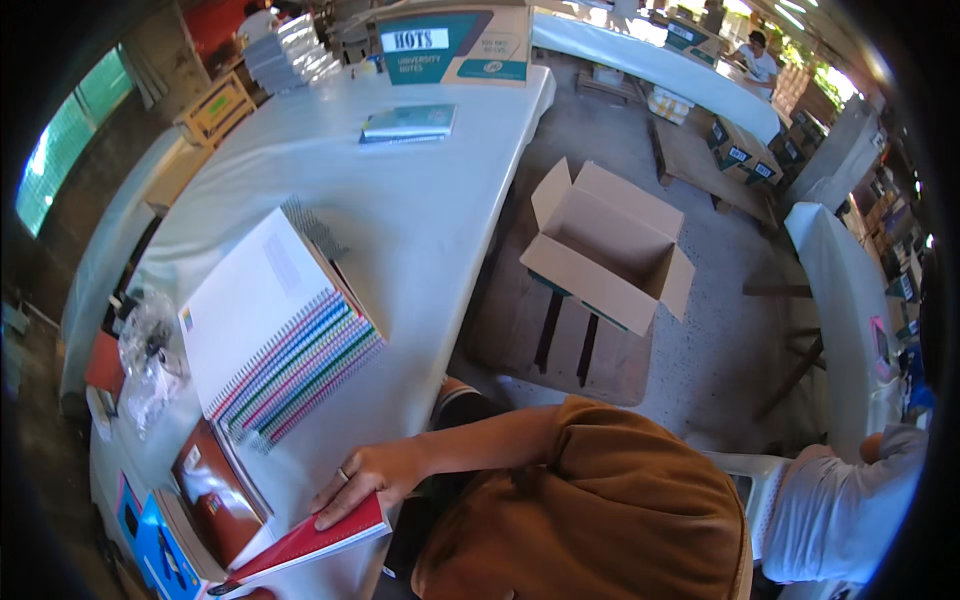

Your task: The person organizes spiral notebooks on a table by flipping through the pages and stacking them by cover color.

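Note:
My left hand [365, 482], a ring on one finger, lies flat on top of a thin red notebook [318, 541] and grips its upper edge at the near edge of the white-covered table [440, 230]. Just left of it lies a glossy red-brown notebook [215, 492]. Beyond that sits a fanned stack of spiral notebooks [300, 372] with bindings in several colours; the top one has a white cover [250, 300]. My right hand is out of sight.
An open, empty cardboard box [610, 245] rests on a wooden stand right of the table. Teal notebooks [408, 122] and a large printed carton [455, 45] lie at the far end. A crumpled plastic bag [150, 355] is at left. A person in grey [840, 510] sits at right.

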`<state>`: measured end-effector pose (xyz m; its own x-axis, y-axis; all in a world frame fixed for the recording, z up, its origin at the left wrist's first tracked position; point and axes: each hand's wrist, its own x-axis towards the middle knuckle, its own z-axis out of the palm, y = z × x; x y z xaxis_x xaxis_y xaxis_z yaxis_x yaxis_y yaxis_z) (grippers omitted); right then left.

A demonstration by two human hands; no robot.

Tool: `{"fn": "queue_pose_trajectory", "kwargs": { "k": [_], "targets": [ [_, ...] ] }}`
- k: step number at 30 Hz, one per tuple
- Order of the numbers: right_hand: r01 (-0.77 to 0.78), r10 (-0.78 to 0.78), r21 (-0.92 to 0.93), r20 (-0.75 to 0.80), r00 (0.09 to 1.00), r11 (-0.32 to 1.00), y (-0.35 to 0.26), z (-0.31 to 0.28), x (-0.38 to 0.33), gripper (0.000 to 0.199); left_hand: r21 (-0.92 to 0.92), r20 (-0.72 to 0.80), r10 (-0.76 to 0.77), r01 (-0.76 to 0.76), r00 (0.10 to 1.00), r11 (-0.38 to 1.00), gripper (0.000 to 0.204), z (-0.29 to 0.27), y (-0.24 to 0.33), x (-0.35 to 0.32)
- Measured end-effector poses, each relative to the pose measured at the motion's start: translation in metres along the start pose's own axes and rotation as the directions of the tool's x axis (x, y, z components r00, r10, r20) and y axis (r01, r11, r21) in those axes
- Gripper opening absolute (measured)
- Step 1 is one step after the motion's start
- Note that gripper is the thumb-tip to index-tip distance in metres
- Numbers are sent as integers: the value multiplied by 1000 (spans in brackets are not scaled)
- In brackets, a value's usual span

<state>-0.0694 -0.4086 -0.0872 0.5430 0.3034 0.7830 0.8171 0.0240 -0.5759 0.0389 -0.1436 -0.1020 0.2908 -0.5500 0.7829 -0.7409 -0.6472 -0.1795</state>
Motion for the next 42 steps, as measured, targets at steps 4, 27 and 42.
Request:
{"fn": "queue_pose_trajectory", "kwargs": {
  "k": [4,27,42],
  "targets": [
    [-16,15,12,113,994,1000,8,6,9,45,-49,-80,1,-5,997,999,84,-21,-13,-13],
    [-488,505,130,-247,827,863,12,-38,7,24,-564,718,-343,795,605,221,11,-106,-58,77],
    [-192,188,-105,-45,981,976,3,-25,20,26,-16,92,-156,158,983,987,73,-70,-17,58]
  ]
}}
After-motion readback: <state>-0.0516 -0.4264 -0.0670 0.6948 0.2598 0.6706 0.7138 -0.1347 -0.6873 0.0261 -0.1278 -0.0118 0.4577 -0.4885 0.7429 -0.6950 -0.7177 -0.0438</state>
